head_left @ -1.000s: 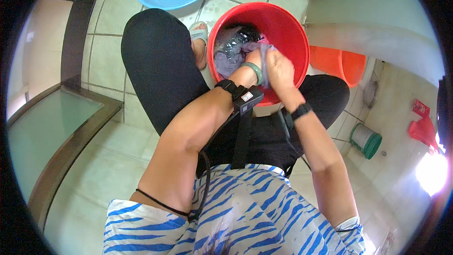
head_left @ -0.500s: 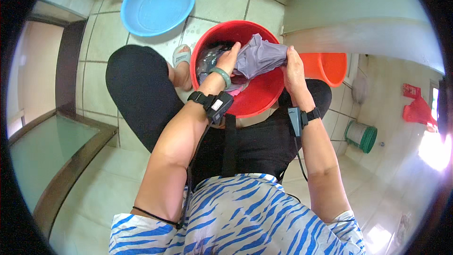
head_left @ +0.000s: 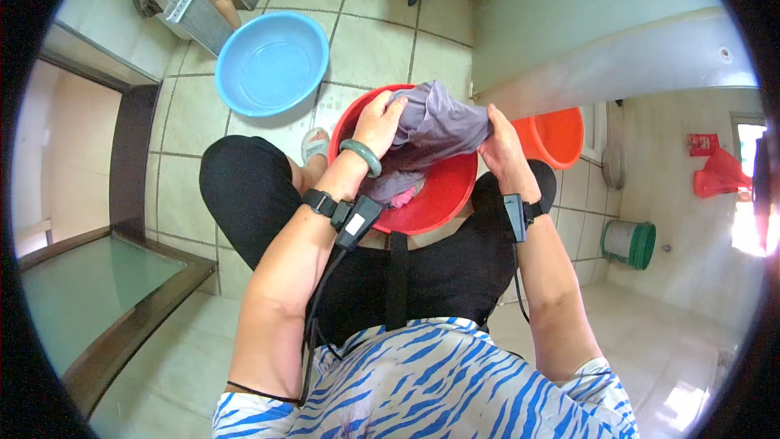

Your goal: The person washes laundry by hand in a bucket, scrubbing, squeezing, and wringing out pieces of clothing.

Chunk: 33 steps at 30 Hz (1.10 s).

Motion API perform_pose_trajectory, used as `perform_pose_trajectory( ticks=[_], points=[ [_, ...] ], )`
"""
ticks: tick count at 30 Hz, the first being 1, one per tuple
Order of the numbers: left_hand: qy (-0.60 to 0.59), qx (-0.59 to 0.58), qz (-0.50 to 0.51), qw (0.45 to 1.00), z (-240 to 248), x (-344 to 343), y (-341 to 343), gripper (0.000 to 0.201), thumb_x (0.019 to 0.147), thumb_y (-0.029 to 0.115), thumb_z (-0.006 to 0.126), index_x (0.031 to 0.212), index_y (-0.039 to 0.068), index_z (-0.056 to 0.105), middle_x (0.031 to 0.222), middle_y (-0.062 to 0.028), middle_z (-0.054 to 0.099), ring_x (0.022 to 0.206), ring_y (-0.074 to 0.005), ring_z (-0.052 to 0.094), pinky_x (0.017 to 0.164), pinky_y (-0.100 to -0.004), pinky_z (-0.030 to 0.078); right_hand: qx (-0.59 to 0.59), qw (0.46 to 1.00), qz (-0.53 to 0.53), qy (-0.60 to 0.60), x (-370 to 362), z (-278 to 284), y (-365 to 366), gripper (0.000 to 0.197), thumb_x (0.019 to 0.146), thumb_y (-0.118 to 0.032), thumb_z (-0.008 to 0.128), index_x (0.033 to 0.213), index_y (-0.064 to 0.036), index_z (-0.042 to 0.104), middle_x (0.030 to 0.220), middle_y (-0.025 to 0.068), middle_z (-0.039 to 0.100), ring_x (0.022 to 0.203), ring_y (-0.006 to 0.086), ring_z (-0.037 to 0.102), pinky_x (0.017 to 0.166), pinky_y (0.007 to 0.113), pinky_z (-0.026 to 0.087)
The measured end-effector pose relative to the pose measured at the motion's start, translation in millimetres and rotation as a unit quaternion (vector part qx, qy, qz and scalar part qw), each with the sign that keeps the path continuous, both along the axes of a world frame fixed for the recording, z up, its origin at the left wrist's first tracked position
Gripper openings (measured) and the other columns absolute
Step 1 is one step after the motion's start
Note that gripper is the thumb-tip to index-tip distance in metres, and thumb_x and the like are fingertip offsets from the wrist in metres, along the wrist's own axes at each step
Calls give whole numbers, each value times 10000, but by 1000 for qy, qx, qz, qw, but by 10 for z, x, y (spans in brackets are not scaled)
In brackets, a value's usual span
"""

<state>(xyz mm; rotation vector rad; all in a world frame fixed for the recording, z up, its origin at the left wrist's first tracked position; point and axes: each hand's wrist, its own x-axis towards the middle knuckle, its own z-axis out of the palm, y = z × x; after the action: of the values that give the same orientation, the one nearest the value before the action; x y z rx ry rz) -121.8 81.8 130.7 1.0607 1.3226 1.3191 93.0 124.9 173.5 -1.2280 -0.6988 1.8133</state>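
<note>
A wet-looking grey-purple garment (head_left: 439,123) is stretched between my two hands over a red bucket (head_left: 457,195). My left hand (head_left: 379,123) is closed on its left side, near the bucket's far left rim. With fingers closed, my right hand (head_left: 502,142) grips the garment's right end, just beyond the bucket's right rim. The lower part of the cloth hangs into the bucket. A bit of pink cloth (head_left: 404,197) shows beneath it; whatever else lies inside is mostly hidden by the garment. The bucket stands between my knees.
Ahead on the left, a light blue basin (head_left: 273,63) rests on the tiled floor. An orange-red bucket (head_left: 561,136) lies beyond my right knee. A green-and-white pail (head_left: 629,244) is farther right. A glass-panelled frame (head_left: 89,293) is at left, a pale panel (head_left: 609,65) at front right.
The garment has been lifted and spread wider, its left part now gathered under my left hand. My left hand has shifted left on it. The view has tilted, showing more of the far floor.
</note>
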Motion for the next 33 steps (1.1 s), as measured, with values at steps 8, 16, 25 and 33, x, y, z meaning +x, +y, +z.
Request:
perform_pose_trajectory(
  ticks=[8,16,25,33],
  points=[
    [9,5,-160,987,422,-134,289,265,897,268,498,916,15,576,816,-12,570,746,-93,501,688,-261,438,145,908,315,-238,-332,361,-83,560,825,-247,622,1273,-13,380,897,44,570,823,101,527,733,249,436],
    [-58,-70,-211,973,370,-253,414,224,831,269,619,850,50,578,773,13,549,689,-64,477,618,-223,410,184,954,129,-197,-255,296,69,198,850,-168,554,964,-6,558,872,14,574,799,105,521,733,242,423],
    [334,-26,-323,885,27,-139,132,760,660,455,711,1268,118,405,1129,-248,468,1065,-403,476,919,-409,391,168,986,8,-11,1,740,149,214,881,-138,489,1045,-2,510,965,75,589,884,175,570,825,315,449],
    [80,35,-296,951,241,37,225,583,785,324,641,1244,25,440,1219,-153,500,1133,-264,471,952,-360,370,164,981,105,15,-201,1094,5,310,891,-155,480,1146,20,471,1072,85,563,978,176,547,896,320,422]
  ],
)
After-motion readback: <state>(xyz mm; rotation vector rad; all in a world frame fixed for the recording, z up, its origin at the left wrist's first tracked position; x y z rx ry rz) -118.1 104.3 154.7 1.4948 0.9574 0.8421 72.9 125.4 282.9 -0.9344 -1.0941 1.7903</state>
